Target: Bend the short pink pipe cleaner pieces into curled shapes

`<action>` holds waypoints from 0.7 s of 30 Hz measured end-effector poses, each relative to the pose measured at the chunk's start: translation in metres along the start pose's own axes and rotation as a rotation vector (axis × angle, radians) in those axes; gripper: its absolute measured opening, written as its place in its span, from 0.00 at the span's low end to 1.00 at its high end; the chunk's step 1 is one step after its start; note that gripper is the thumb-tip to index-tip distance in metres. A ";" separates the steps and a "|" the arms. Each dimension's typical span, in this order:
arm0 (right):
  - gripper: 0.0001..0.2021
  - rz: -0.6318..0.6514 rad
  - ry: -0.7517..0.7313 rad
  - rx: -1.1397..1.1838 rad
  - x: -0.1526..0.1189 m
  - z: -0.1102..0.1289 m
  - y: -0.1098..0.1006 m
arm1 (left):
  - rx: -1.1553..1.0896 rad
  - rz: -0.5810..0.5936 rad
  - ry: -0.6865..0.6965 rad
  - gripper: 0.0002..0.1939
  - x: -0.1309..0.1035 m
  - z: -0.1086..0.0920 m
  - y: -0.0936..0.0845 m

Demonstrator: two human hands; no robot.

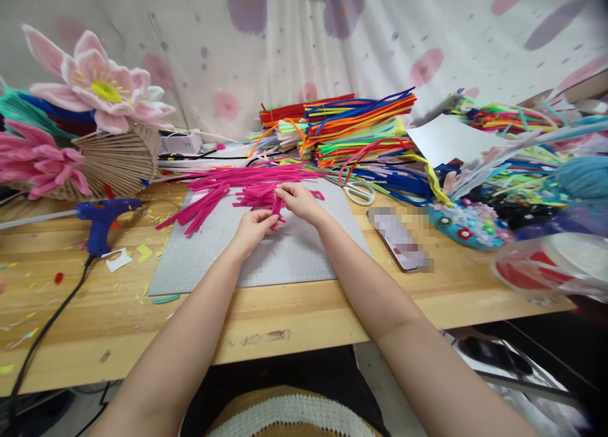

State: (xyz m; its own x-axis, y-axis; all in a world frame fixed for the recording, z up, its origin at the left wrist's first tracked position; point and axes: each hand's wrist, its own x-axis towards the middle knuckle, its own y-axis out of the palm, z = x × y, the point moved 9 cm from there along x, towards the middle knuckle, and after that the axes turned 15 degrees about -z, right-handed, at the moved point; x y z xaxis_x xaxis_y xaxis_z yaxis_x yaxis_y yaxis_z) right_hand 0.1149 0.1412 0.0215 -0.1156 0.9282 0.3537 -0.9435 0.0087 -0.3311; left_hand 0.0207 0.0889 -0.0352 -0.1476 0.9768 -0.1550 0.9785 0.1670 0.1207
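Over the grey cutting mat (294, 266), my left hand (256, 228) pinches the lower end of a short magenta pipe cleaner piece (277, 204). My right hand (298, 202) grips the upper end of the same piece, its fingers closed just above the left. Fine details of the piece between the fingertips are too small to make out. Behind both hands lie more magenta pipe cleaners (251, 176), some long across the back of the mat. A shorter bunch (202, 210) spreads out to the left of my left hand.
A blue glue gun (102, 218) with a cord lies left. White-handled scissors (360, 194) and a phone (398, 237) sit right of the mat. Bundled coloured pipe cleaners (356, 130) are stacked behind. A pink fuzzy flower (102, 85) stands back left, a plastic tub (555, 266) far right.
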 end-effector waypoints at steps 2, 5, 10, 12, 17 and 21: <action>0.13 0.039 0.101 0.104 -0.002 -0.009 0.005 | 0.015 -0.019 0.023 0.15 0.001 0.000 -0.001; 0.15 0.117 0.215 0.250 -0.007 -0.017 0.015 | 0.046 -0.079 0.031 0.11 0.004 0.002 -0.006; 0.15 0.254 0.241 0.353 -0.015 -0.014 0.025 | -0.009 -0.106 0.003 0.08 0.005 0.001 -0.009; 0.15 0.268 0.254 0.372 -0.016 -0.016 0.026 | -0.017 -0.069 0.003 0.08 0.003 0.000 -0.006; 0.16 0.202 0.279 0.342 -0.014 -0.022 0.025 | -0.019 -0.005 0.020 0.11 0.000 -0.002 0.001; 0.16 0.181 0.275 0.322 -0.013 -0.021 0.025 | -0.019 0.014 0.036 0.13 0.000 -0.002 0.004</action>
State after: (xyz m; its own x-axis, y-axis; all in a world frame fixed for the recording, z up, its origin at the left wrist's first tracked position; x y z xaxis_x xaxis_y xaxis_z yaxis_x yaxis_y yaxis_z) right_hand 0.0994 0.1375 -0.0094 -0.2418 0.9688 0.0553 -0.9692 -0.2384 -0.0621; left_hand 0.0243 0.0895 -0.0332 -0.1391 0.9832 -0.1183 0.9776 0.1554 0.1416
